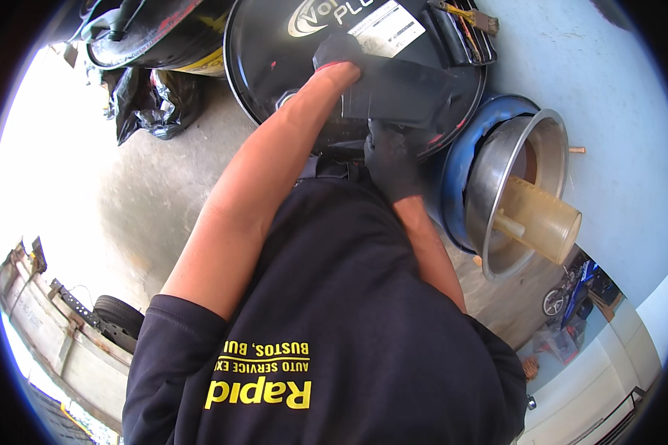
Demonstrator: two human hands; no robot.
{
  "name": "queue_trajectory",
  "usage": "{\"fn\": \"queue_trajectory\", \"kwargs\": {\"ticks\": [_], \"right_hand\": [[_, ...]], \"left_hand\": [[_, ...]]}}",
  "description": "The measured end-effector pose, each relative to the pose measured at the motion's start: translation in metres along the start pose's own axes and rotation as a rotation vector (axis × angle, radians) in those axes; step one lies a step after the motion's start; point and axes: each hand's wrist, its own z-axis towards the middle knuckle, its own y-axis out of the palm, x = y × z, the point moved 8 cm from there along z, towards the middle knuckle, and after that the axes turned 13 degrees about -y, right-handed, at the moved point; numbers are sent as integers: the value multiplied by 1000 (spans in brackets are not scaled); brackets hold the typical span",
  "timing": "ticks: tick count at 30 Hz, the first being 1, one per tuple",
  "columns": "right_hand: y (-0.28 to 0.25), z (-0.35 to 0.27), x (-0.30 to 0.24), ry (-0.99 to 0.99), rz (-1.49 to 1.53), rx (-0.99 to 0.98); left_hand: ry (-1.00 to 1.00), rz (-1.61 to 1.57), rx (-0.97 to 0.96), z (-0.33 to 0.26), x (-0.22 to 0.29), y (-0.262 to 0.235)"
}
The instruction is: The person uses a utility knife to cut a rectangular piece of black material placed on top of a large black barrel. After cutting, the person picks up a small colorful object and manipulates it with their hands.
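Observation:
Both my hands wear black gloves and are over the lid of a black drum (274,74). Between them is a dark, flat-sided, roughly rectangular thing (404,93), smeared by motion, so its kind is hard to tell. My left hand (339,50) is closed at its upper left corner. From below, my right hand (393,159) grips its lower edge, thumb up along the side; its other fingers are mostly hidden. A white label (387,28) shows on the lid beyond the thing.
Right of the drum, a steel basin (490,185) sits tilted on a blue drum (460,185), with a yellowish plastic measuring jug (545,219) in it. A black tray with a brush (486,22) lies at the lid's far right. Another drum (137,44) and a black plastic bag (156,104) stand left.

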Motion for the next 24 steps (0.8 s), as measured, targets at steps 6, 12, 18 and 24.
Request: {"fn": "queue_trajectory", "kwargs": {"ticks": [6, 12, 18, 24], "right_hand": [[-16, -12, 22, 219, 298, 90], [-42, -38, 69, 548, 440, 397], [-24, -54, 145, 617, 96, 734], [-41, -8, 174, 669, 206, 593]], "left_hand": [[108, -85, 103, -1, -10, 6], [119, -189, 72, -15, -28, -14], [97, -238, -129, -82, -45, -24], [90, -319, -73, -116, -45, -24]]}}
